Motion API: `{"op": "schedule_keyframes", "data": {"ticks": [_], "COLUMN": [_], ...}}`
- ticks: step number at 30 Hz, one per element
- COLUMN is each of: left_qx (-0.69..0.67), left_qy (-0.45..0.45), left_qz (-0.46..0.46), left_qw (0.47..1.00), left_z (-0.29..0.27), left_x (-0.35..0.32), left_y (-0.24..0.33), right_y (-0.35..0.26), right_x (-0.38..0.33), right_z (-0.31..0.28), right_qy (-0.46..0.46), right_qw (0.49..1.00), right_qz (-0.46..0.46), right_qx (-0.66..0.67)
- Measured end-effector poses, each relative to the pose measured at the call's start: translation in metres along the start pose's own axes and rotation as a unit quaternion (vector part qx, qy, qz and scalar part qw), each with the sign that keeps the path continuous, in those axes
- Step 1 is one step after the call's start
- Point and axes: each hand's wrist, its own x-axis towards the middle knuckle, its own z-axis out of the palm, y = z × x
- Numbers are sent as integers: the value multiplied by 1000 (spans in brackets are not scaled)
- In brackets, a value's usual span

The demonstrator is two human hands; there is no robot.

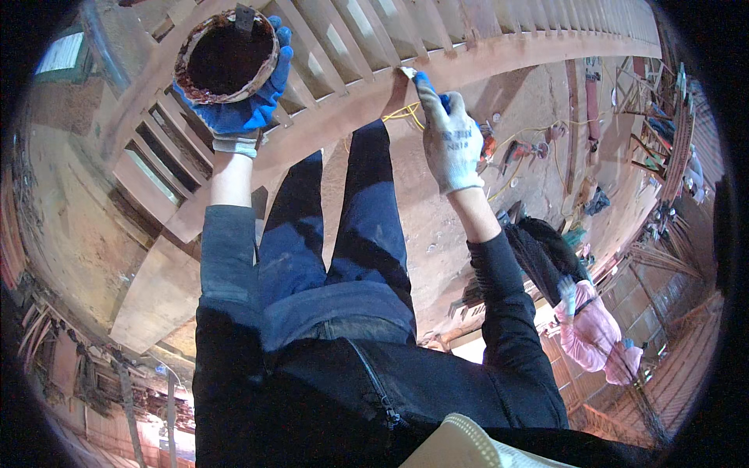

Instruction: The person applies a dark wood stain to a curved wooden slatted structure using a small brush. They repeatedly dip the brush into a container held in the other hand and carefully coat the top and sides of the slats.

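My left hand (248, 111), in a blue-palmed glove, is wrapped around the side and underside of a round tub (187, 78). Dark brown matter fills the tub and stains its rim; a flat grey blade (245, 17) stands at its far edge. In a white and blue glove, my right hand (451, 140) reaches to the curved lower rail of a slatted wooden frame (343, 105). Its index finger is stretched along a small whitish piece (408, 72) at the rail's edge, the other fingers curled. What kind of thing that piece is cannot be made out.
Yellow cord (404, 115) lies on the floor beyond my legs. A red power tool (521, 150) rests on the floor to the right. Another person in a pink top (589, 327) is at the right, near stacked timber (663, 257). A pale board (160, 292) lies at the left.
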Motion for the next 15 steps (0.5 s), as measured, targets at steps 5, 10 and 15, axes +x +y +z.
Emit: {"op": "schedule_keyframes", "data": {"ticks": [5,10,15], "left_qx": [-2,-22,-16], "left_qy": [-5,-1,26], "left_qz": [6,-15,-2], "left_qw": [1000,1000,1000], "left_z": [-3,7,0], "left_x": [1,5,-1], "left_y": [1,-8,5], "right_y": [-12,-8,-9], "right_x": [-7,2,0], "right_z": [-4,-4,-12], "right_qy": [-66,-42,-38], "right_qw": [997,998,999], "right_qz": [-4,19,3], "right_qx": [-33,-36,22]}}
